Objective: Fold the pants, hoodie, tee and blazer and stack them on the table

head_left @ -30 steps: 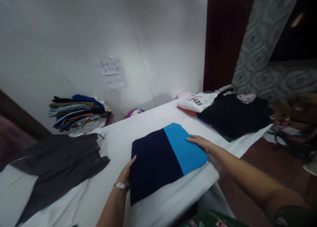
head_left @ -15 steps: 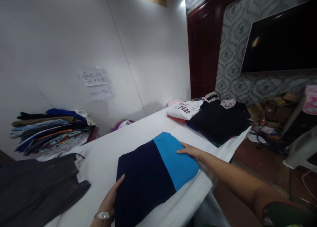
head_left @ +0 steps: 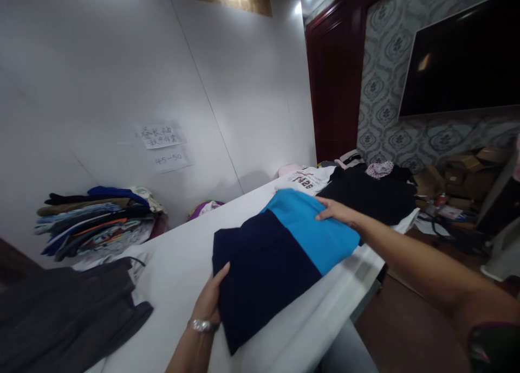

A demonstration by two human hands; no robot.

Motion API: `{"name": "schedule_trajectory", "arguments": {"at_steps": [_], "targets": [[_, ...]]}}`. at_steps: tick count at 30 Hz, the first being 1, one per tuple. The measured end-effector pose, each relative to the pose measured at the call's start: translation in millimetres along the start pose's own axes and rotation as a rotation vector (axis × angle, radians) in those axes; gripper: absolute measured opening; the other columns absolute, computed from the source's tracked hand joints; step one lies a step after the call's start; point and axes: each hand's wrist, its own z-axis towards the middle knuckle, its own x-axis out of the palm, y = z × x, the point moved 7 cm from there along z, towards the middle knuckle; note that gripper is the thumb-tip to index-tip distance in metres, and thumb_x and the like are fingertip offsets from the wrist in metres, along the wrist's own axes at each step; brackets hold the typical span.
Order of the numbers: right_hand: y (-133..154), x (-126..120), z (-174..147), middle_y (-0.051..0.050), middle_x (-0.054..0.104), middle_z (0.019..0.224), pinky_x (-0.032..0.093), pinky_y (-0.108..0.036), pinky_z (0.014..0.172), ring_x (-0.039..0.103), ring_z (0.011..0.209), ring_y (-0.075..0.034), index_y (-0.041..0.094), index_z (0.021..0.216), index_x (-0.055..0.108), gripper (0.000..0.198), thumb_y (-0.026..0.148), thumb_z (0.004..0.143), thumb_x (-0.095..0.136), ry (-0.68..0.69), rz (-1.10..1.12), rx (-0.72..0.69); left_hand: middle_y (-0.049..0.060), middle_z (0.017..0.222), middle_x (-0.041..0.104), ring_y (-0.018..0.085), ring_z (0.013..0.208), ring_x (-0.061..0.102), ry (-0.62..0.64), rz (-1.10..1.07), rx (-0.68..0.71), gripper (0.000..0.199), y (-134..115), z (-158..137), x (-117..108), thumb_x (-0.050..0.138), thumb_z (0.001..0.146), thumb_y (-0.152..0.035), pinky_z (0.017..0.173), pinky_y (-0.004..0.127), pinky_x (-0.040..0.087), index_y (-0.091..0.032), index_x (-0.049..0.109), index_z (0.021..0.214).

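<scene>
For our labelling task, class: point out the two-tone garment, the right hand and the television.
Garment (head_left: 264, 270): head view, on its navy part.
Right hand (head_left: 338, 211): head view, middle of the hand.
Television (head_left: 463, 64): head view, on its dark screen.

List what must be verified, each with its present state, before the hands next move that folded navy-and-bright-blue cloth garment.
1. Left hand grips the folded navy-and-bright-blue cloth garment: ok, thumb on top of the navy side.
2. Right hand grips it: ok, thumb on top of the bright-blue side.
3. Underside of the fold tidy: cannot tell, hidden from view.
4. Separate from the dark grey cloth garment: ok, white table surface shows between them.
5. Not touching the white cloth shirt with printed lettering: cannot tell, the bright-blue end overlaps it in view.
</scene>
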Motion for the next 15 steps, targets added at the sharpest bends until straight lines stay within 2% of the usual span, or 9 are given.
{"name": "schedule_trajectory", "arguments": {"at_steps": [3, 6, 10, 12, 15], "targets": [[48.3, -51.3, -4.6, -0.006, 0.065, 0.118, 0.044, -0.049, 0.098, 0.059, 0.11, -0.031, 0.023, 0.135, 0.046, 0.082, 0.019, 0.059, 0.076, -0.083, -0.179, -0.016, 0.01, 0.095, 0.073, 0.026, 0.087, 0.071, 0.172, -0.029, 0.06, 0.038, -3.7, 13.9, 60.0, 0.067, 0.078, -0.02, 0.079, 0.039, 0.058, -0.015, 0.063, 0.115], [101.1, -111.1, -11.1, -0.006, 0.063, 0.122, 0.04, -0.043, 0.103, 0.055, 0.116, -0.029, 0.022, 0.133, 0.051, 0.079, 0.016, 0.058, 0.077, -0.251, -0.494, -0.044, 0.011, 0.098, 0.073, 0.025, 0.092, 0.069, 0.314, -0.064, 0.094, 0.038, -4.1, 31.5, 129.2, 0.067, 0.078, -0.021, 0.086, 0.04, 0.055, -0.014, 0.063, 0.115], [168.8, -182.5, -19.6, -0.01, 0.059, 0.127, 0.038, -0.036, 0.099, 0.056, 0.111, -0.021, 0.012, 0.141, 0.04, 0.074, 0.01, 0.072, 0.067, -0.373, -0.833, -0.036, 0.012, 0.104, 0.071, 0.026, 0.096, 0.067, 0.449, -0.109, 0.063, 0.04, 8.8, 57.9, 230.0, 0.067, 0.078, -0.023, 0.092, 0.041, 0.052, -0.015, 0.061, 0.117], [197.0, -218.8, -24.7, -0.013, 0.055, 0.13, 0.036, -0.035, 0.098, 0.054, 0.113, -0.021, 0.01, 0.142, 0.037, 0.075, 0.011, 0.074, 0.068, -0.493, -1.06, 0.022, 0.013, 0.112, 0.068, 0.026, 0.102, 0.065, 0.511, -0.137, 0.051, 0.042, 22.7, 69.1, 279.9, 0.064, 0.08, -0.025, 0.094, 0.042, 0.05, -0.016, 0.059, 0.121], [217.1, -266.5, -34.0, -0.023, 0.046, 0.137, 0.031, -0.046, 0.099, 0.045, 0.122, -0.031, 0.011, 0.144, 0.032, 0.084, 0.023, 0.073, 0.074, -0.807, -1.433, 0.225, 0.014, 0.129, 0.057, 0.027, 0.113, 0.059, 0.592, -0.105, 0.009, 0.049, 57.9, 82.5, 337.8, 0.06, 0.084, -0.036, 0.093, 0.044, 0.049, -0.021, 0.05, 0.13]]}}
